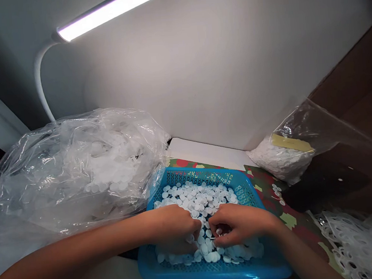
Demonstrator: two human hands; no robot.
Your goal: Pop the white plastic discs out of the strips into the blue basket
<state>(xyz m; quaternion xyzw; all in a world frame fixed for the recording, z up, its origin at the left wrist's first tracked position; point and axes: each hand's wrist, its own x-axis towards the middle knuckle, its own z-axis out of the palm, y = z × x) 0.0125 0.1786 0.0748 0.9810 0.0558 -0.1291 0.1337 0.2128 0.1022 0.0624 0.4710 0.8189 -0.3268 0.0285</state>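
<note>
Digging into the white discs (pixel 200 200) in the blue basket (pixel 212 273), my left hand (pixel 175 226) lies curled over the pile with a disc or two under its fingertips, while my right hand (pixel 237 223) pinches one between thumb and fingers. Both hands nearly meet over the basket's near half. Left sits a big clear bag (pixel 75 169); far right, a small bag (pixel 284 157) of discs. Punched white sheets (pixel 358 242) lie near right, and a lamp (pixel 111 10) glows above.

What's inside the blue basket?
The blue basket holds a heap of small white round discs. The left hand and right hand rest in the pile, covering the discs beneath them. The basket's bottom is hidden under the heap.
</note>
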